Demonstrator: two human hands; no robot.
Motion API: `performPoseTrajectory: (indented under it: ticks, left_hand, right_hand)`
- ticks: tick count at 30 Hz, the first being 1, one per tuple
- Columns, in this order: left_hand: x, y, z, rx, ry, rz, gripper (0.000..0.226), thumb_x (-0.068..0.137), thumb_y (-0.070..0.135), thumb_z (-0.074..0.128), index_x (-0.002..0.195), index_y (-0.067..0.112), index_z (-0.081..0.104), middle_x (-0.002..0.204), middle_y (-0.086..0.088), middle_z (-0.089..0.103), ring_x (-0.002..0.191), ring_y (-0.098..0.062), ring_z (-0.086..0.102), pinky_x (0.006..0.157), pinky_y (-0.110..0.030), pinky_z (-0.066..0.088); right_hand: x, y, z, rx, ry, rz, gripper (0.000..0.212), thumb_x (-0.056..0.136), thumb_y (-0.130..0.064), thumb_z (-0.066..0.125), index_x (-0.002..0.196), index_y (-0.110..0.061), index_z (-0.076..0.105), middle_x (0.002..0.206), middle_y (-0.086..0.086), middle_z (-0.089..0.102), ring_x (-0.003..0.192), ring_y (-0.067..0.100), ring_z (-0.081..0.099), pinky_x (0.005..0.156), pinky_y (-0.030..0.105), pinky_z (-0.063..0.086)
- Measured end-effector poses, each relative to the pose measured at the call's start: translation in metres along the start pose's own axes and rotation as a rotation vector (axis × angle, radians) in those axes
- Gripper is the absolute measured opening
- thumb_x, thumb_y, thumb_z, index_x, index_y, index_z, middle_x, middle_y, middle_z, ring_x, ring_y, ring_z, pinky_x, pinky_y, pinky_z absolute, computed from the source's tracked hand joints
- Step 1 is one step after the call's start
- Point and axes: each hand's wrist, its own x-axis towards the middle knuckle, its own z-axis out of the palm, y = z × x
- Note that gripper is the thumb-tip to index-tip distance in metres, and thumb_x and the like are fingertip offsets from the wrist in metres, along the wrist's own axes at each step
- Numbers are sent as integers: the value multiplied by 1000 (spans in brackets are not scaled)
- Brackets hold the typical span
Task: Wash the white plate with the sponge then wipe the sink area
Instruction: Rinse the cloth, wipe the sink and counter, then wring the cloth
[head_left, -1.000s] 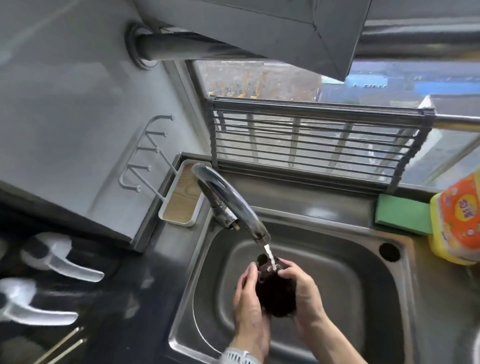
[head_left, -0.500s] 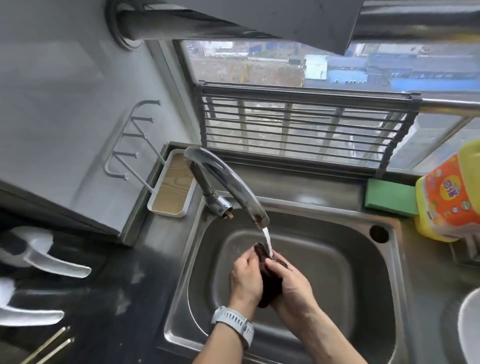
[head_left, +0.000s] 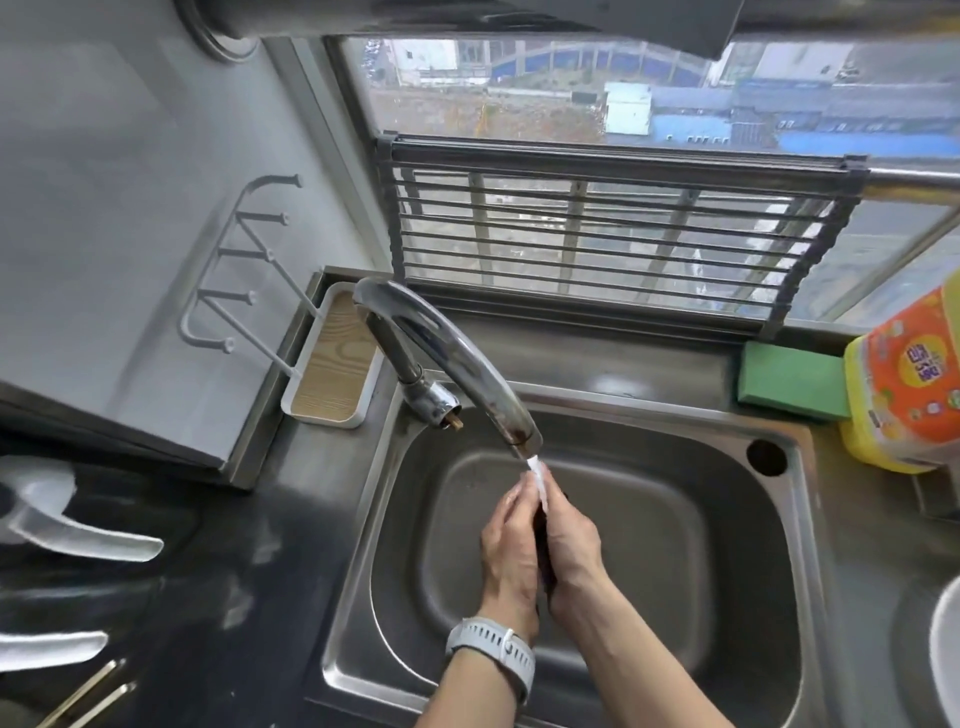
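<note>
Over the steel sink (head_left: 779, 597) my left hand (head_left: 509, 551) and my right hand (head_left: 571, 540) press a dark sponge (head_left: 543, 545) flat between their palms. Only a thin dark strip of it shows between them. Water runs from the chrome faucet (head_left: 457, 374) onto the fingertips. A white plate (head_left: 946, 649) shows only as a rim at the right edge, on the counter beside the sink. A green sponge (head_left: 789, 382) lies on the sink's back ledge at the right.
A yellow and orange detergent bottle (head_left: 904, 384) stands at the sink's back right corner. A white rack with a wooden tray (head_left: 332, 364) sits left of the faucet. A roll-up drying rack (head_left: 623, 234) leans against the window. White utensils (head_left: 67, 525) lie on the dark counter at the left.
The sponge was bunched and bulging between my hands; it is now squeezed flat between the palms. The hands stay under the running water. The camera has tilted up slightly.
</note>
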Motion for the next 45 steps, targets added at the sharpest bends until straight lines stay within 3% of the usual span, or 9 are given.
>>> performPoseTrajectory:
  ticks: [5, 13, 18, 22, 24, 30, 35, 38, 45]
  left_hand:
    - [15, -7, 12, 50, 98, 11, 35, 99, 38, 59, 87, 9, 74, 89, -15, 77, 91, -35, 73, 88, -47, 59]
    - [33, -10, 9, 62, 177, -154, 23, 96, 13, 57, 83, 2, 73, 76, -9, 76, 70, -24, 72, 65, -33, 58]
    - [31, -15, 10, 12, 226, -114, 26, 101, 5, 49, 84, 4, 68, 94, -14, 74, 93, -31, 70, 79, -35, 55]
    - [11, -15, 7, -97, 140, -88, 39, 94, -10, 40, 106, 10, 71, 96, -13, 74, 88, -26, 68, 73, -34, 53]
    - [9, -10, 4, -187, 93, -77, 40, 91, -8, 40, 104, 14, 72, 97, -16, 74, 90, -28, 67, 76, -34, 52]
    - [19, -9, -3, -99, 66, -73, 30, 103, 20, 48, 110, 6, 74, 104, -13, 76, 86, -21, 72, 68, -26, 57]
    - [16, -10, -14, 26, -103, -44, 21, 97, 18, 62, 114, 16, 74, 108, -13, 77, 96, -27, 73, 82, -38, 57]
    - [28, -12, -17, 155, 46, 115, 25, 90, 7, 72, 113, 15, 72, 105, -10, 78, 107, -30, 72, 101, -47, 55]
    - [20, -6, 0, 148, 281, 129, 32, 85, 44, 76, 82, 12, 75, 84, -7, 78, 83, -24, 74, 80, -42, 61]
  right_hand:
    - [16, -4, 1, -229, 73, -51, 53, 59, -78, 67, 75, -29, 80, 75, 7, 78, 81, 30, 75, 84, 49, 60]
    - [26, -5, -8, -741, 95, -314, 36, 88, -32, 58, 53, -28, 62, 52, 2, 58, 55, 19, 51, 61, 44, 48]
    - [41, 2, -15, -1111, 19, -450, 27, 93, -44, 53, 75, -25, 51, 85, 9, 69, 81, 36, 63, 67, 42, 49]
    - [40, 2, -19, -652, 231, -270, 51, 77, -43, 82, 107, -17, 50, 111, 3, 46, 92, 25, 55, 90, 34, 47]
    - [38, 6, -20, -362, 330, -150, 58, 65, -46, 89, 104, -15, 58, 104, 2, 62, 93, 22, 63, 92, 36, 52]
    - [26, 18, -37, -152, 89, -150, 20, 87, -5, 71, 106, -11, 72, 90, 6, 77, 76, 16, 70, 65, 29, 59]
    - [32, 8, -48, -136, 91, -88, 19, 99, -8, 55, 102, -3, 74, 91, 19, 76, 68, 21, 69, 50, 26, 55]
    - [30, 7, -50, -132, 84, -53, 27, 97, -22, 61, 93, -2, 78, 87, 17, 78, 69, 18, 72, 58, 25, 57]
    - [24, -1, -13, 39, -106, 34, 36, 87, -45, 70, 109, -18, 76, 109, 10, 76, 105, 30, 71, 100, 47, 53]
